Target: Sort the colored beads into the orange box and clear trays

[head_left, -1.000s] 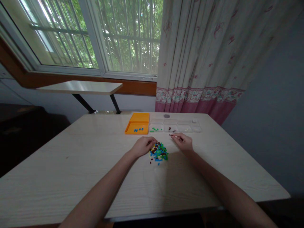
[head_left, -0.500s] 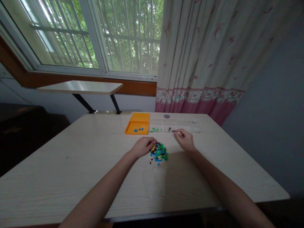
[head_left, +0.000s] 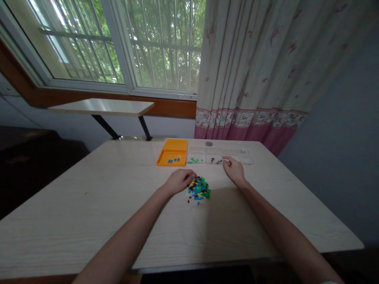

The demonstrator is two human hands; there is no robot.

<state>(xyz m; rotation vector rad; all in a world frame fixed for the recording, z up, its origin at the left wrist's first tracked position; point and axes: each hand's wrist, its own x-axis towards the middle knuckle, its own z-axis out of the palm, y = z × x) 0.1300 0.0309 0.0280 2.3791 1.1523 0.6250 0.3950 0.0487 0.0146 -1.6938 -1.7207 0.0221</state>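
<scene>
A heap of small building bricks (head_left: 199, 188) in blue, green, dark brown and pale yellow lies mid-table. My left hand (head_left: 179, 181) rests at its left edge, fingers curled together at the bricks; what they hold, if anything, is hidden. Behind the heap is a clear compartment tray (head_left: 204, 163). Green bricks (head_left: 195, 160) lie in its left compartment, and dark brown bricks (head_left: 212, 159) in the one beside it. Over the tray's front edge, my right hand (head_left: 234, 170) has its fingers apart just right of the brown bricks, with nothing seen in them.
An orange open case (head_left: 174, 146) with several blue bricks (head_left: 173, 160) stands left of the tray. A grey round spot (head_left: 209, 144) shows behind the tray. A raised shelf (head_left: 118, 105) stands at the back left of the table (head_left: 103, 213). A curtain (head_left: 245, 79) hangs behind.
My right hand has moved a little to the right and let go of a dark brown brick, which now lies in the tray's compartment. My left hand stays by the heap.
</scene>
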